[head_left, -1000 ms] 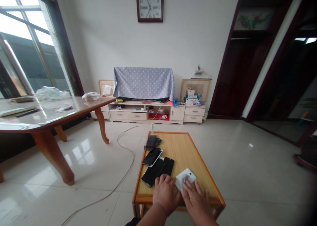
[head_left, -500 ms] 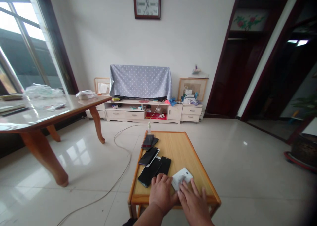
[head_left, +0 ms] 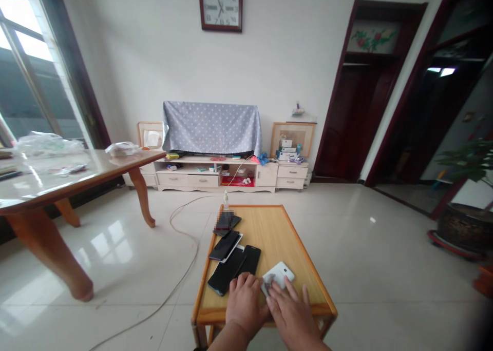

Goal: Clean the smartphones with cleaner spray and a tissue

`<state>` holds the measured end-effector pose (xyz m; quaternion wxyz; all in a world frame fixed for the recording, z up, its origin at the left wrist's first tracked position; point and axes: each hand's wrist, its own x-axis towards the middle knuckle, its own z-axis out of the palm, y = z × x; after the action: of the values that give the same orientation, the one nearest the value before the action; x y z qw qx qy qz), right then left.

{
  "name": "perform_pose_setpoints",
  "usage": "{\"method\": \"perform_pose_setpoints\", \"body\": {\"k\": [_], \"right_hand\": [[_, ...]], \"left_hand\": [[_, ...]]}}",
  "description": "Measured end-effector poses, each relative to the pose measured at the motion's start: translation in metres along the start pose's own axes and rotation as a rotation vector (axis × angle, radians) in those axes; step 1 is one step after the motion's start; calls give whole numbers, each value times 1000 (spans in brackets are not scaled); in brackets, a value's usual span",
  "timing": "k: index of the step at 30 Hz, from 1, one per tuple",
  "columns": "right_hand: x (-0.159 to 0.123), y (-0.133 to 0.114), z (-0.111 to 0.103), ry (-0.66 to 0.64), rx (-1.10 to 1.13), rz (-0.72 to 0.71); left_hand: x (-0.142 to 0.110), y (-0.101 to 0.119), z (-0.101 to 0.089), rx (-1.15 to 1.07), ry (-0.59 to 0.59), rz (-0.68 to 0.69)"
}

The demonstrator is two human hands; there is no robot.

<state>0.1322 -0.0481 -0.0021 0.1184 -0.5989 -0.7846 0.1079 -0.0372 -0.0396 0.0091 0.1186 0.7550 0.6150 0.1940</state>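
White phone [head_left: 285, 272] at curled left hand [head_left: 245, 297]'s two o'clock, spread right hand [head_left: 289, 310]'s twelve. Touches wad [head_left: 269, 279] with right; can't tell left grip.

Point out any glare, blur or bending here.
In the head view, window light glares off the floor; same view, blocky squares obscure a dark thing on the small table; same view, the door slants, probably lens stretch; same view, white phone slightly soft.

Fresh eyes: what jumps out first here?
Probably the polka-dotted cloth draped above the low cabinet at the far wall, a dark-framed clock higher up. Then, bottom centre, the right hand at a white phone, with the left hand beside it, near the small wooden table's close end; dark phones lie along its left side.
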Motion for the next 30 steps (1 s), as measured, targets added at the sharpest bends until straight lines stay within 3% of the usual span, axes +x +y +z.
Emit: {"method": "perform_pose_setpoints", "body": {"k": [4,10,15,20,26,30], "right_hand": [[8,6,-3,88,-34,160],[7,3,9,13,16,-34],[13,10,6,118,-32,186],[11,1,10,44,38,-45],[25,6,4,120,-12,171],[27,-5,11,84,34,26]], "left_hand": [[0,1,1,19,19,0],[0,-1,3,11,12,7],[0,1,2,23,13,4],[1,-1,2,12,3,3],[0,0,1,25,8,1],[1,0,0,1,4,-4]]}}
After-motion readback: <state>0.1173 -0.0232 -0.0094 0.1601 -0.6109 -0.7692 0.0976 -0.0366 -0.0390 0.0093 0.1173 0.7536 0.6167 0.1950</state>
